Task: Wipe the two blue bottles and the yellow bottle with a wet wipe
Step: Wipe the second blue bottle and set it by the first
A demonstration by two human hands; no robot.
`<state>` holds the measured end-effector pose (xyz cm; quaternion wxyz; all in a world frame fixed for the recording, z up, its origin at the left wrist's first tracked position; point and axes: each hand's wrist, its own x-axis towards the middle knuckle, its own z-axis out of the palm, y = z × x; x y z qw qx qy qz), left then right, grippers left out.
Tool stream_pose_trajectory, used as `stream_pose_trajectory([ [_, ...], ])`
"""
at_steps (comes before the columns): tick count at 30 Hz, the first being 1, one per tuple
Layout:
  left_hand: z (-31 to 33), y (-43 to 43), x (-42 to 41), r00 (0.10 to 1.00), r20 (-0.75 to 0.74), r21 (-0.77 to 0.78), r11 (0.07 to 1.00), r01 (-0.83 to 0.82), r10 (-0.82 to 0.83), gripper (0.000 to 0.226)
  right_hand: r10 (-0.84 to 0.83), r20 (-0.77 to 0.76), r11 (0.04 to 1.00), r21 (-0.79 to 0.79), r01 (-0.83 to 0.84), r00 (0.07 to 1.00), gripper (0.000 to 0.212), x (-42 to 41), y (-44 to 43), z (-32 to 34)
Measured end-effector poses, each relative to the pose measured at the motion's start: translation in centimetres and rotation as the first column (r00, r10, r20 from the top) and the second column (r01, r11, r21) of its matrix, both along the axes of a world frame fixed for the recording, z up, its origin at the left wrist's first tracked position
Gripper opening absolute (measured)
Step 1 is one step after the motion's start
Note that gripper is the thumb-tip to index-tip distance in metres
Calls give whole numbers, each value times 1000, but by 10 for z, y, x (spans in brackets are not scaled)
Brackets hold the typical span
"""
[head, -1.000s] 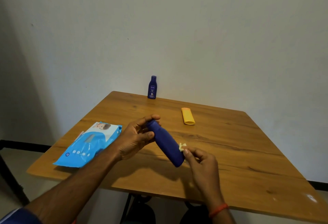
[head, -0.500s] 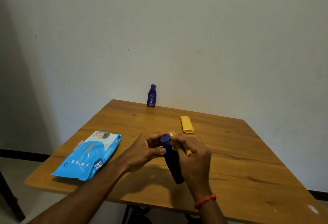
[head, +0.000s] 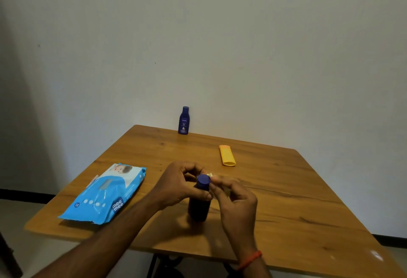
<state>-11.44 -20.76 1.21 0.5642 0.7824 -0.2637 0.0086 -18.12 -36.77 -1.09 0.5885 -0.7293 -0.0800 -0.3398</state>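
A dark blue bottle (head: 199,203) stands nearly upright over the table's near middle, cap up. My left hand (head: 176,186) grips its neck and upper body. My right hand (head: 235,200) pinches a small crumpled wet wipe (head: 209,175) against the bottle's cap and right side. A second blue bottle (head: 184,121) stands upright at the table's far edge by the wall. The yellow bottle (head: 227,155) lies flat on the far right part of the table.
A blue pack of wet wipes (head: 105,194) lies flat on the table's left side. The wooden table (head: 297,200) has a plain wall right behind it. Dark table legs show below the front edge.
The held blue bottle has swung from a slant to nearly upright. My right hand with the wipe has moved from the bottle's lower end up to its cap.
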Motion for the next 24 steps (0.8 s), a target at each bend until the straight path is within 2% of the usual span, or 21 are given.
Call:
stream_pose_trajectory([
  [4,7,-4,1,999,48,84,996,-5,1,41,116,65,993,-24,-114,991,25,2,-4,18],
  [9,9,-7,-3,998,12,43,997,59,-59,55,132,87,954,260,-151,987,20,0,-5,35],
  [10,9,-6,-5,998,6,16,998,68,-68,55,165,64,951,254,-176,984,21,0,-5,37],
  [11,10,-6,-6,996,7,-8,996,85,-85,54,197,25,965,169,-198,980,22,1,-6,38],
  [13,9,-5,-6,993,29,-25,993,111,-110,47,216,-57,966,-132,-222,975,22,2,-6,36],
  [15,7,-4,-5,994,52,-16,996,93,-92,42,209,-62,902,-374,-216,976,22,3,-8,37],
  [18,3,-3,-3,995,72,8,998,70,-70,39,201,-99,747,-628,-218,974,22,3,-13,45],
  [20,2,-3,-4,994,74,18,996,83,-85,37,199,-179,706,-656,-268,963,22,6,-20,49],
  [24,1,-4,-3,992,75,17,995,98,-99,41,208,-278,786,-523,-329,938,16,12,-30,54],
])
